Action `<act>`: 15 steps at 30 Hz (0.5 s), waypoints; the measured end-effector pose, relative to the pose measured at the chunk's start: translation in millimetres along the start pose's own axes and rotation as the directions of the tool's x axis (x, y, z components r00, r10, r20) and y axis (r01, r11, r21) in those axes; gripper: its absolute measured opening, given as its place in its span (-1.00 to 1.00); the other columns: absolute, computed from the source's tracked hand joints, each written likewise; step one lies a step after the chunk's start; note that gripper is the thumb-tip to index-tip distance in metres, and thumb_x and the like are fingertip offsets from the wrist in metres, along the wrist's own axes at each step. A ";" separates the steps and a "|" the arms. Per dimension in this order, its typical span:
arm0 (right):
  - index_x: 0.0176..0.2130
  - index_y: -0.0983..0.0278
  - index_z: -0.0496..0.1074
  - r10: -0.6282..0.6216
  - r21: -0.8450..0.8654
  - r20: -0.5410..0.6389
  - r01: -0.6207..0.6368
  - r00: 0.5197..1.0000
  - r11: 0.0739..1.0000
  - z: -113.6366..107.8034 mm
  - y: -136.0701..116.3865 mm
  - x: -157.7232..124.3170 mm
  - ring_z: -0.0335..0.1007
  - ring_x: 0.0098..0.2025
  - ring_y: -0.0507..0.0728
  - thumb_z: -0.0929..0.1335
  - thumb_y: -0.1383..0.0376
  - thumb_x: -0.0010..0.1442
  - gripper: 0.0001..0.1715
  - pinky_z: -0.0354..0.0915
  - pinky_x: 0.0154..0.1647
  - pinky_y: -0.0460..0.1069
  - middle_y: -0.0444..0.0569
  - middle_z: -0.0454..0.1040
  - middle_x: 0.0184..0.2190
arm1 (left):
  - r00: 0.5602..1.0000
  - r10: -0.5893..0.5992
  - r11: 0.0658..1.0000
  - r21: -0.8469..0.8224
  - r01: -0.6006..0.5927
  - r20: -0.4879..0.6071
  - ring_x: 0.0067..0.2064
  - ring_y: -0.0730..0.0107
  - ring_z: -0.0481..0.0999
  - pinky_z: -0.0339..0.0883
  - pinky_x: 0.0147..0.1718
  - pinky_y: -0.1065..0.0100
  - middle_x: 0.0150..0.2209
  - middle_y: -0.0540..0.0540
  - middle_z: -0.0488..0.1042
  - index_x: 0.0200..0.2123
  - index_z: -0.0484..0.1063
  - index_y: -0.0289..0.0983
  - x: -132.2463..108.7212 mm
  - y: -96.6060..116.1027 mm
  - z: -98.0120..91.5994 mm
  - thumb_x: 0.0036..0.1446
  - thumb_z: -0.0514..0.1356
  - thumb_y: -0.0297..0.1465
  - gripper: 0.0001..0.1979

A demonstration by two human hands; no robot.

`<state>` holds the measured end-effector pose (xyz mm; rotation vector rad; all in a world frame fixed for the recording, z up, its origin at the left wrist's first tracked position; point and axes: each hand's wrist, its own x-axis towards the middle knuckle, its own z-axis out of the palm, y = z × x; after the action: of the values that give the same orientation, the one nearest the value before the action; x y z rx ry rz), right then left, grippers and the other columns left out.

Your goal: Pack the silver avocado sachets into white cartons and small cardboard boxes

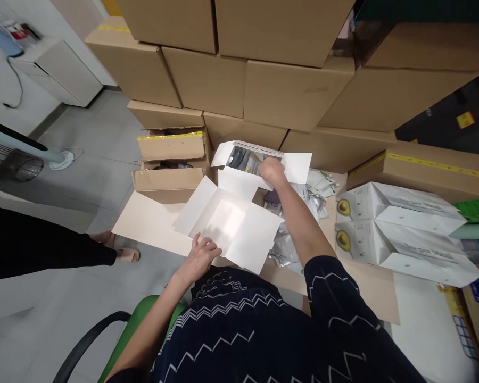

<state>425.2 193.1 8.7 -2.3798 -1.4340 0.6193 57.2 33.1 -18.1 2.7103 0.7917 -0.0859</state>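
Observation:
An open white carton (223, 215) with its flaps spread lies on the table before me, its inside bare. My left hand (201, 255) holds the near edge of this carton, fingers bent over its wall. Just behind stands a second open white box (297, 166), filled with small packets (243, 159). My right hand (272, 171) reaches over the right part of that box with its fingers closed and pointing down; their tips and anything in them are hidden. Silvery plastic bags (283, 247) lie beneath my right forearm.
Brown cardboard boxes (207, 80) are stacked high behind the table (155, 215). An open brown box (167, 183) stands at the left. White cartons with avocado pictures (359, 234) stand at the right. A person's leg (51, 239) shows at the left, near a green chair (143, 319).

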 end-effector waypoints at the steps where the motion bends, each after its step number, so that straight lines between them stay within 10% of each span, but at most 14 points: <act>1: -0.18 0.40 0.57 0.047 -0.042 -0.015 -0.048 0.999 0.998 -7.4 0.0 -5.3 0.49 0.02 0.41 0.31 0.14 0.29 -0.61 0.35 0.02 0.22 0.37 0.56 -0.14 | 1.000 -0.004 1.000 0.001 0.004 -0.013 0.07 0.10 0.39 -0.08 0.23 -0.34 -0.20 -0.11 0.53 -0.17 0.51 -0.13 -0.9 -0.1 0.9 0.18 0.03 -0.65 -0.63; 5: -0.16 0.35 0.52 -0.068 -0.114 -0.169 0.048 0.983 0.992 -51.9 2.2 -47.4 0.52 -0.08 0.36 0.24 0.26 0.34 -0.69 0.36 -0.05 0.18 0.24 0.57 -0.26 | 0.999 -0.019 1.000 0.004 0.019 -0.030 0.17 0.01 0.33 -0.11 0.25 -0.38 -0.15 -0.12 0.53 -0.13 0.52 -0.13 -2.5 0.2 3.2 0.24 0.03 -0.61 -0.65; 10: -0.13 0.23 0.46 -0.339 -0.028 -0.455 0.367 0.824 0.930 -117.6 -1.4 -140.1 0.51 -0.36 0.18 0.16 0.15 0.42 -0.64 0.35 -0.27 0.06 -0.04 0.45 -0.46 | 0.994 -0.031 0.999 -0.046 0.027 -0.105 0.17 0.08 0.34 0.04 0.30 -0.19 -0.08 -0.17 0.51 -0.01 0.49 -0.17 -5.4 1.8 3.9 0.31 0.05 -0.51 -0.70; 15: -0.09 0.11 0.40 -0.444 0.207 -0.375 0.541 0.814 0.815 -113.7 -21.7 -200.1 0.53 -0.43 0.11 0.14 0.10 0.43 -0.68 0.33 -0.47 -0.02 -0.14 0.46 -0.49 | 0.987 -0.031 0.999 -0.036 0.025 -0.160 0.18 0.07 0.34 0.13 0.28 -0.15 0.00 -0.20 0.49 0.08 0.44 -0.19 -11.9 4.4 4.4 0.34 0.04 -0.43 -0.69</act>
<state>383.6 22.3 158.7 -1.6638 -1.5905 0.2807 49.6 22.1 -19.3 2.6996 0.8681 0.1401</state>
